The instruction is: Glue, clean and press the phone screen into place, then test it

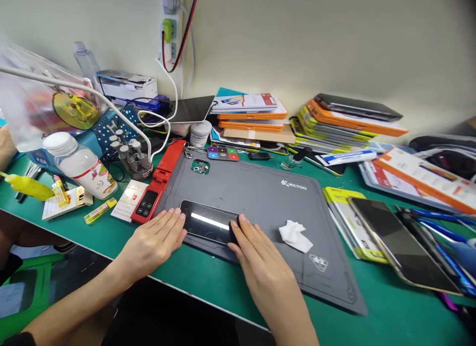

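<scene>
A black smartphone point(208, 229) lies face up near the front edge of a grey work mat point(223, 187), with a bright reflection across its screen. At its left end is my left hand point(156, 239), fingers straight and pressed together, closed on that edge; its thumb is hidden. My right hand point(266, 259) holds the opposite end, with fingers over the screen's right edge. To the right of that hand, a crumpled white tissue point(296, 236) rests on the mat. A red hinged device with a button panel point(146, 203) stands along the mat's left side.
Left are a white-capped bottle point(80, 165), a screwdriver holder point(131, 157) and a yellow squeeze bottle point(28, 185). Stacked boxes point(253, 113) line the wall. Another phone point(401, 242) and tools point(449, 232) lie right. Part of another person's arm point(5, 145) shows far left.
</scene>
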`<move>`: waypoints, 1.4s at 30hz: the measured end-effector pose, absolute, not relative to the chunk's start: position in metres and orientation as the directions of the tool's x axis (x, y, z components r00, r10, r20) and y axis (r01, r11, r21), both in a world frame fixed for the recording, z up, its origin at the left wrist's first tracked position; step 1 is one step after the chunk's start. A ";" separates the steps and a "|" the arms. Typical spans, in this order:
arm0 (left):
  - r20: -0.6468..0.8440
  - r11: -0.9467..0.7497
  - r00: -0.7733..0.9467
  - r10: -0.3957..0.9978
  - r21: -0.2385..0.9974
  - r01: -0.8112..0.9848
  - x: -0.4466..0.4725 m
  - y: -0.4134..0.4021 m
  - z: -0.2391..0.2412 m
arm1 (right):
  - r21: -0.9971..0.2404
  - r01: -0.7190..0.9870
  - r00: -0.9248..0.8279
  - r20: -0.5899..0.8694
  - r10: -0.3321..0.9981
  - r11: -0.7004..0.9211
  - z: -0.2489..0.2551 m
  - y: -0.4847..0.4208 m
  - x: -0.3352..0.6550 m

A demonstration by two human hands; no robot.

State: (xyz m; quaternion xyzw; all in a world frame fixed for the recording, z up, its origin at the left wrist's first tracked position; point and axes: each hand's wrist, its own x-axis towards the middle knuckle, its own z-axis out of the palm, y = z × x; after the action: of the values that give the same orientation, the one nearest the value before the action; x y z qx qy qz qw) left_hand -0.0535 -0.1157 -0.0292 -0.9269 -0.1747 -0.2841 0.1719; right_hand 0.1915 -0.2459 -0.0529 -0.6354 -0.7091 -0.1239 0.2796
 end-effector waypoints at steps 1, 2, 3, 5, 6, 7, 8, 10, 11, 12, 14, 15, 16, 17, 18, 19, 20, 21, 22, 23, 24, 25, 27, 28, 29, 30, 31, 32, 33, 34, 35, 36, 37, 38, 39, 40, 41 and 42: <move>0.587 -0.879 0.778 0.223 -0.223 0.420 -0.053 -0.116 -0.028 | -0.190 0.969 -0.029 0.545 0.838 0.157 -0.052 -0.246 0.191; 0.587 -0.878 0.779 0.221 -0.229 0.421 -0.052 -0.116 -0.026 | -0.201 0.968 -0.021 0.538 0.842 0.152 -0.051 -0.247 0.191; 0.585 -0.876 0.782 0.217 -0.236 0.420 -0.051 -0.116 -0.024 | -0.212 0.966 -0.012 0.533 0.846 0.147 -0.051 -0.247 0.191; 0.573 -0.878 0.791 0.216 -0.241 0.414 -0.049 -0.116 -0.019 | -0.236 0.962 0.010 0.527 0.850 0.136 -0.050 -0.247 0.191; 0.565 -0.879 0.796 0.218 -0.241 0.411 -0.048 -0.116 -0.017 | -0.249 0.960 0.023 0.525 0.851 0.129 -0.050 -0.247 0.191; 0.558 -0.881 0.800 0.220 -0.238 0.409 -0.047 -0.116 -0.015 | -0.261 0.958 0.035 0.525 0.850 0.122 -0.050 -0.248 0.191; 0.551 -0.882 0.804 0.225 -0.235 0.408 -0.047 -0.116 -0.013 | -0.271 0.956 0.046 0.526 0.849 0.116 -0.050 -0.248 0.191; 0.546 -0.884 0.805 0.231 -0.228 0.408 -0.046 -0.116 -0.012 | -0.286 0.952 0.058 0.523 0.851 0.111 -0.048 -0.248 0.191; 0.545 -0.885 0.806 0.233 -0.225 0.408 -0.046 -0.116 -0.011 | -0.294 0.950 0.063 0.518 0.853 0.108 -0.048 -0.247 0.192; 0.543 -0.887 0.806 0.235 -0.221 0.406 -0.046 -0.116 -0.011 | -0.303 0.947 0.069 0.513 0.855 0.105 -0.047 -0.247 0.192; 0.539 -0.889 0.808 0.240 -0.213 0.406 -0.045 -0.116 -0.011 | -0.325 0.941 0.087 0.502 0.860 0.094 -0.045 -0.247 0.192; 0.535 -0.889 0.809 0.245 -0.210 0.408 -0.045 -0.116 -0.011 | -0.336 0.938 0.096 0.495 0.864 0.089 -0.045 -0.247 0.192; 0.532 -0.888 0.809 0.249 -0.207 0.410 -0.045 -0.116 -0.010 | -0.346 0.935 0.102 0.485 0.869 0.084 -0.044 -0.247 0.192; 0.530 -0.888 0.810 0.252 -0.206 0.411 -0.045 -0.116 -0.010 | -0.350 0.933 0.104 0.479 0.872 0.081 -0.043 -0.247 0.192; 0.528 -0.889 0.811 0.252 -0.205 0.410 -0.044 -0.116 -0.010 | -0.352 0.933 0.104 0.475 0.874 0.080 -0.042 -0.247 0.192; 0.526 -0.890 0.812 0.251 -0.203 0.407 -0.044 -0.116 -0.009 | -0.351 0.933 0.104 0.475 0.874 0.080 -0.041 -0.247 0.192; 0.528 -0.893 0.812 0.248 -0.201 0.404 -0.044 -0.116 -0.009 | -0.352 0.932 0.103 0.477 0.873 0.082 -0.040 -0.246 0.192; 0.531 -0.895 0.811 0.246 -0.197 0.400 -0.044 -0.116 -0.009 | -0.353 0.932 0.103 0.483 0.870 0.086 -0.040 -0.246 0.192; 0.532 -0.897 0.811 0.244 -0.193 0.397 -0.045 -0.116 -0.009 | -0.358 0.930 0.107 0.490 0.865 0.088 -0.039 -0.246 0.192; 0.533 -0.899 0.810 0.244 -0.189 0.395 -0.045 -0.115 -0.010 | -0.362 0.928 0.109 0.494 0.862 0.090 -0.039 -0.245 0.192; 0.535 -0.900 0.809 0.244 -0.186 0.394 -0.045 -0.115 -0.010 | -0.364 0.927 0.109 0.499 0.860 0.094 -0.038 -0.245 0.192; 0.536 -0.901 0.809 0.243 -0.185 0.393 -0.046 -0.115 -0.011 | -0.362 0.927 0.107 0.506 0.856 0.098 -0.039 -0.245 0.192; 0.540 -0.903 0.807 0.241 -0.181 0.391 -0.046 -0.115 -0.012 | -0.352 0.931 0.104 0.516 0.850 0.099 -0.039 -0.245 0.191; 0.545 -0.903 0.803 0.241 -0.178 0.391 -0.046 -0.115 -0.012 | -0.345 0.933 0.104 0.521 0.847 0.098 -0.040 -0.245 0.191; 0.550 -0.903 0.800 0.242 -0.174 0.392 -0.046 -0.115 -0.013 | -0.341 0.935 0.104 0.522 0.847 0.096 -0.040 -0.246 0.191; 0.552 -0.904 0.797 0.244 -0.168 0.393 -0.046 -0.115 -0.013 | -0.340 0.936 0.105 0.520 0.847 0.093 -0.040 -0.246 0.191; 0.554 -0.904 0.795 0.246 -0.164 0.394 -0.046 -0.115 -0.013 | -0.338 0.937 0.105 0.519 0.849 0.090 -0.041 -0.246 0.190; 0.555 -0.905 0.794 0.248 -0.161 0.395 -0.047 -0.115 -0.014 | -0.339 0.937 0.106 0.517 0.849 0.089 -0.041 -0.246 0.190; 0.554 -0.906 0.795 0.247 -0.159 0.393 -0.047 -0.116 -0.014 | -0.340 0.936 0.107 0.515 0.850 0.089 -0.041 -0.246 0.190; 0.555 -0.907 0.794 0.248 -0.155 0.392 -0.048 -0.116 -0.014 | -0.343 0.935 0.108 0.513 0.852 0.088 -0.042 -0.246 0.190; 0.556 -0.909 0.793 0.249 -0.149 0.390 -0.049 -0.116 -0.015 | -0.346 0.934 0.109 0.511 0.853 0.087 -0.042 -0.246 0.189; 0.558 -0.910 0.790 0.253 -0.140 0.390 -0.050 -0.116 -0.015 | -0.348 0.933 0.110 0.510 0.853 0.087 -0.042 -0.246 0.189; 0.560 -0.912 0.788 0.258 -0.127 0.390 -0.050 -0.116 -0.016 | -0.352 0.932 0.113 0.507 0.854 0.085 -0.042 -0.246 0.189; 0.562 -0.914 0.785 0.262 -0.116 0.388 -0.051 -0.116 -0.016 | -0.356 0.931 0.116 0.505 0.855 0.084 -0.042 -0.246 0.189; 0.565 -0.916 0.781 0.264 -0.108 0.388 -0.051 -0.116 -0.016 | -0.358 0.930 0.117 0.505 0.855 0.083 -0.042 -0.246 0.189; 0.569 -0.916 0.779 0.263 -0.106 0.387 -0.051 -0.116 -0.016 | -0.360 0.929 0.118 0.506 0.854 0.085 -0.042 -0.245 0.189; 0.574 -0.915 0.777 0.259 -0.112 0.387 -0.051 -0.116 -0.016 | -0.361 0.929 0.119 0.509 0.852 0.087 -0.042 -0.245 0.189; 0.577 -0.913 0.777 0.253 -0.124 0.389 -0.051 -0.116 -0.016 | -0.362 0.928 0.120 0.512 0.851 0.086 -0.042 -0.245 0.189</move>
State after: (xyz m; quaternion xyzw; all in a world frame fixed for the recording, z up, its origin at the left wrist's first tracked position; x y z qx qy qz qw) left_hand -0.0510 -0.1161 -0.0161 -0.9350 -0.1715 -0.2867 0.1187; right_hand 0.1886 -0.2452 -0.0422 -0.6733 -0.6605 -0.0591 0.3270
